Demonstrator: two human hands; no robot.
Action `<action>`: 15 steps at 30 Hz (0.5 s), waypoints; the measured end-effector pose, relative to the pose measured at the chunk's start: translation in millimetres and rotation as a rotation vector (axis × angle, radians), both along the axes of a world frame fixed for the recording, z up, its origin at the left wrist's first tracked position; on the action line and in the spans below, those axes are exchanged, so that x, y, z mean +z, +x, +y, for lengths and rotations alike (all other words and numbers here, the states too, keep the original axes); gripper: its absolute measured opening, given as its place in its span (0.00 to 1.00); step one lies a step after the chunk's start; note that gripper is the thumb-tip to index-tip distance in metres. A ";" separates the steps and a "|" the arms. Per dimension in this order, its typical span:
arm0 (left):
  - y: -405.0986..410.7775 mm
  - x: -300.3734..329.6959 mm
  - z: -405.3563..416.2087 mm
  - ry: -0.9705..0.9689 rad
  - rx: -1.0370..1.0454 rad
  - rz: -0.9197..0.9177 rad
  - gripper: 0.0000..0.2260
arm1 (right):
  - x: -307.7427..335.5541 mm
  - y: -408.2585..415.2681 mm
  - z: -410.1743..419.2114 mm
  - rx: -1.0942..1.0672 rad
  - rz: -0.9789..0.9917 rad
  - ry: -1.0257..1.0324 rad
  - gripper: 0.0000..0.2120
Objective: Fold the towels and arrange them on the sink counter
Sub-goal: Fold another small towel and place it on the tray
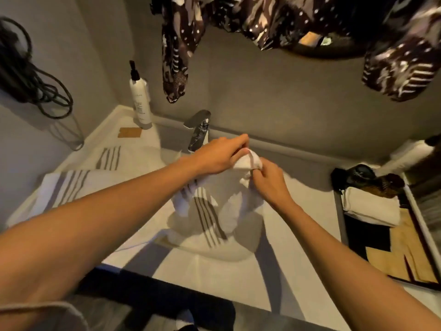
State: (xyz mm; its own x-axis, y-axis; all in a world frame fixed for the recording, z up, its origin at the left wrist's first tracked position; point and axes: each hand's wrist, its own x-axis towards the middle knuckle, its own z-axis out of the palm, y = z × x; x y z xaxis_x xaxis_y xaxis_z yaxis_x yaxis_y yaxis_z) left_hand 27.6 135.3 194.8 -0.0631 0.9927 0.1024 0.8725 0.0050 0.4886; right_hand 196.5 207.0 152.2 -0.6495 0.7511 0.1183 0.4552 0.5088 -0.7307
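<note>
A white towel with grey stripes [207, 216] hangs crumpled over the sink basin, its top edge lifted. My left hand [219, 155] pinches that top edge from above, near the faucet. My right hand [269, 181] grips the same edge just to the right, fingers closed on the cloth. Another striped towel [64, 187] lies spread flat on the counter [214, 278] to the left. A folded white towel [370, 206] rests on a dark tray at the right.
A chrome faucet [199, 130] stands behind the basin. A pump bottle [140, 101] and a small tan card [130, 133] sit at the back left. A dark patterned tray [393, 247] holds dark items [365, 177]. Patterned fabric [181, 44] hangs above; coiled cable [31, 75] on the left wall.
</note>
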 end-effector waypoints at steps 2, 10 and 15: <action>20.4 39.0 16.3 0.015 -0.050 0.044 0.12 | 33.5 28.5 22.5 -0.091 0.083 0.102 0.09; 126.2 114.7 54.1 0.052 -0.237 0.338 0.16 | 110.5 173.2 78.9 0.083 -0.337 0.636 0.10; 168.3 100.0 58.0 0.162 -0.070 0.531 0.10 | 108.7 231.2 93.2 -0.051 -0.411 0.848 0.14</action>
State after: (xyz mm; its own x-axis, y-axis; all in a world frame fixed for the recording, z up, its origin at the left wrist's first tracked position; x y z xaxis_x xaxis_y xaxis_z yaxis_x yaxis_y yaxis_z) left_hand 195.8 193.2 294.8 0.1048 0.9616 0.2538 0.9945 -0.1009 -0.0285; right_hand 427.7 300.2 261.0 -0.7302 0.5482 0.4078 0.6315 0.7693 0.0966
